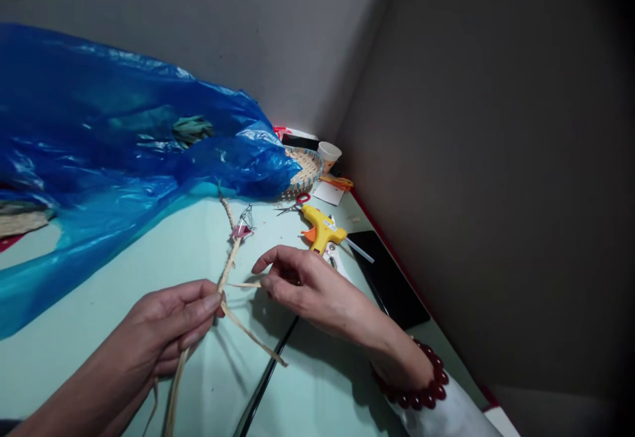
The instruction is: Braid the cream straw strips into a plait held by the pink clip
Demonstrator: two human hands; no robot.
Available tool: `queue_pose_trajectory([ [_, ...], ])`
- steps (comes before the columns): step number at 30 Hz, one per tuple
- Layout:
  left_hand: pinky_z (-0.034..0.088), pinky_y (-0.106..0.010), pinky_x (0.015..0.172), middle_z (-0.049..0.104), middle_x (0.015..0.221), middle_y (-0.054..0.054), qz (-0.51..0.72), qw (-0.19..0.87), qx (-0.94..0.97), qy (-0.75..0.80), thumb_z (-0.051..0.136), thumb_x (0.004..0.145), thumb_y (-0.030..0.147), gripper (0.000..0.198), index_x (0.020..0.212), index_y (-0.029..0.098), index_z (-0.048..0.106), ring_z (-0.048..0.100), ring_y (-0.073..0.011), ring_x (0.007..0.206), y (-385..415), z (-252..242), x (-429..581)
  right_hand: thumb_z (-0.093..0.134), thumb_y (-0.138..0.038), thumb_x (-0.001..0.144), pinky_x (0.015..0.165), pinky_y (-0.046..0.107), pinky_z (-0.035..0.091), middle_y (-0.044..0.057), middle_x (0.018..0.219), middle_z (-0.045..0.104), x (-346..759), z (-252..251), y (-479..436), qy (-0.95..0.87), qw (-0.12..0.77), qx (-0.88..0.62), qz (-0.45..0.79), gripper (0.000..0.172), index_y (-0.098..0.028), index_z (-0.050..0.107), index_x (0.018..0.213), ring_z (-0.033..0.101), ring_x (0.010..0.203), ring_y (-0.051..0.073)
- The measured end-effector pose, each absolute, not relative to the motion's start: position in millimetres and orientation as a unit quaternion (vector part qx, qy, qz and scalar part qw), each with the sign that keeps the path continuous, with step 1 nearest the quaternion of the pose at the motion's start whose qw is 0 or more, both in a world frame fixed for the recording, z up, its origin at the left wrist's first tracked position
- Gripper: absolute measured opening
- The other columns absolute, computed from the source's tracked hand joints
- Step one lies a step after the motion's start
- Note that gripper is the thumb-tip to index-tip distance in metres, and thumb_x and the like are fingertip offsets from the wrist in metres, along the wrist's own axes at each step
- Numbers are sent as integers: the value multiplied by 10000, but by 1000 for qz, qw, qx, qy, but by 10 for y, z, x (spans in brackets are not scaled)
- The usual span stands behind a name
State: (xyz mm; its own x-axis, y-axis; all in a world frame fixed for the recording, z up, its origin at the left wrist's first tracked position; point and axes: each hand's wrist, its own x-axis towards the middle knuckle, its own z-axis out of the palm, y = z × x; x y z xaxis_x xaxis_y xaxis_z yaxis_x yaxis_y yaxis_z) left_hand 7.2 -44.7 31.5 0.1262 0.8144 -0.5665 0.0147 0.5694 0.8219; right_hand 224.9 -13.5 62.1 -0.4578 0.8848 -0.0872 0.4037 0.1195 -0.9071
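My left hand (186,321) pinches a pale braided straw cord (228,268) between thumb and fingers. Loose straw strands hang below that hand, and one strand (255,339) sticks out to the lower right. Another thin strand (244,285) runs sideways from the braid to my right hand (302,285), whose thumb and fingers are closed on its end. The braid's far end reaches up to a clear and purplish clip (241,231) lying on the table, and continues past it towards the blue plastic.
A large blue plastic bag (149,139) covers the back left. Behind my right hand lie a yellow glue gun (322,227), scissors (301,199), a woven basket (310,169) and a paper cup (329,154). A black flat device (389,285) rests at the right edge.
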Motion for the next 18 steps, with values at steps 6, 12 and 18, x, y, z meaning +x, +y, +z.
queue_pose_trajectory([
  [6,158,-85,414,489,542,108,301,682,316,587,937,603,536,443,764,207,687,377,-29,464,-469,294,41,678,-292,958,611,229,353,-36,699,644,2201,620,-189,-712,229,-488,450,181,-160,744,853,515,649,101],
  [12,196,-116,427,454,541,104,290,697,318,574,902,584,676,547,772,217,671,319,-50,466,-426,200,-7,619,-227,964,630,229,370,-43,688,618,2155,602,-272,-721,233,-484,437,162,-167,692,833,524,642,98],
  [18,248,-143,462,515,564,65,282,673,343,592,913,536,643,525,749,224,679,322,-72,493,-451,273,67,624,-177,943,745,242,462,2,902,763,2143,579,-304,-723,294,-483,396,121,-184,743,964,673,819,136],
])
